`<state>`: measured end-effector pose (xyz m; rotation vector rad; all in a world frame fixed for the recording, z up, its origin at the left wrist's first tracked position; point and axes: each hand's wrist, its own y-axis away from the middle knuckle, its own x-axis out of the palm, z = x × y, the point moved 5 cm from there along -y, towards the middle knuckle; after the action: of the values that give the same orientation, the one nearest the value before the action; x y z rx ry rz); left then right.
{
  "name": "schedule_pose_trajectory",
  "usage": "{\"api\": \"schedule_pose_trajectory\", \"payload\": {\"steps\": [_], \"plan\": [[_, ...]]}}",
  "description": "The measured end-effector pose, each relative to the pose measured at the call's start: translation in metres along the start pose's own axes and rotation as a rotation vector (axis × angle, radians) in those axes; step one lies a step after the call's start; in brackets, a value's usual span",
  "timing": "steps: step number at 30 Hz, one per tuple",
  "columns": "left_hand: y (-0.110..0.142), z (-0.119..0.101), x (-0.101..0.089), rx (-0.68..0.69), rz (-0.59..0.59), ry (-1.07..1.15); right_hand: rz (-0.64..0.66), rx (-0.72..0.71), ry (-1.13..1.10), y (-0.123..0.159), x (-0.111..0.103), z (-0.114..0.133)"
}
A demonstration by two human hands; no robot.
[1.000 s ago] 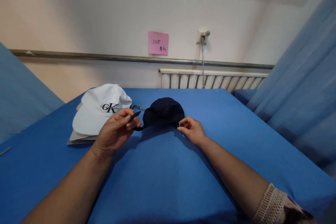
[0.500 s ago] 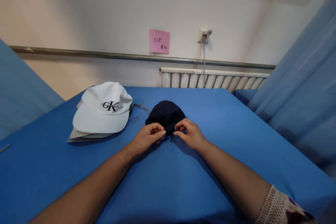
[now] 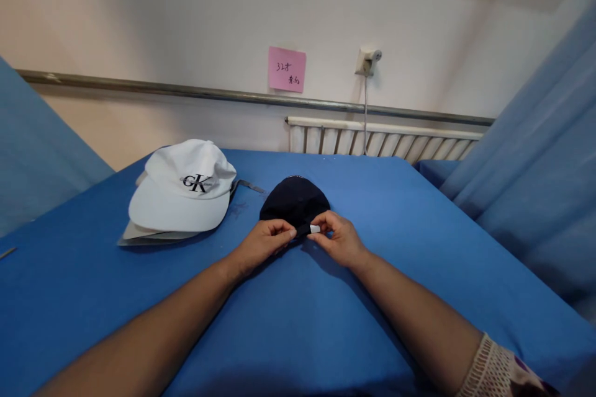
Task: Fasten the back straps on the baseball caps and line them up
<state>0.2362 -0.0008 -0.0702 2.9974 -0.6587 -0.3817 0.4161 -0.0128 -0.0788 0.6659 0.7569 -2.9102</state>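
A dark navy cap (image 3: 295, 198) lies on the blue-covered table with its back strap (image 3: 303, 231) toward me. My left hand (image 3: 270, 239) pinches the strap between thumb and fingertips on the left. On the right, my right hand (image 3: 339, 238) has its thumb and forefinger closed on a small pale, shiny piece, seemingly the strap's buckle (image 3: 315, 229). To the left sits a white cap (image 3: 186, 189) with black letters on its front, stacked on at least one other cap whose greyish brim shows beneath.
The blue cover (image 3: 288, 335) spreads over the table. A grey strap (image 3: 251, 186) sticks out behind the white cap. A thin stick-like object (image 3: 8, 253) lies at the far left. Blue curtains (image 3: 544, 155) hang at both sides; a radiator (image 3: 386, 136) and metal rail stand behind.
The pale buckle piece now shows plainly between my right fingertips, where it was mostly hidden. Both hands stay at the strap; the view has shifted slightly.
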Motion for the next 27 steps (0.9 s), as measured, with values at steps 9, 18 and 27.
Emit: {"api": "schedule_pose_trajectory", "payload": {"steps": [9, 18, 27], "plan": [[0.0016, -0.0006, -0.0004, 0.028, 0.092, -0.021, 0.027, -0.003, -0.009, 0.0013, 0.0016, 0.0016], [0.0027, -0.0023, 0.0021, 0.003, 0.067, -0.05, 0.066, -0.015, 0.009, 0.0021, 0.0039, 0.0032], [0.0001, 0.0019, 0.0008, 0.004, 0.083, -0.025, 0.014, -0.002, -0.075, 0.0015, 0.002, -0.0019]]}}
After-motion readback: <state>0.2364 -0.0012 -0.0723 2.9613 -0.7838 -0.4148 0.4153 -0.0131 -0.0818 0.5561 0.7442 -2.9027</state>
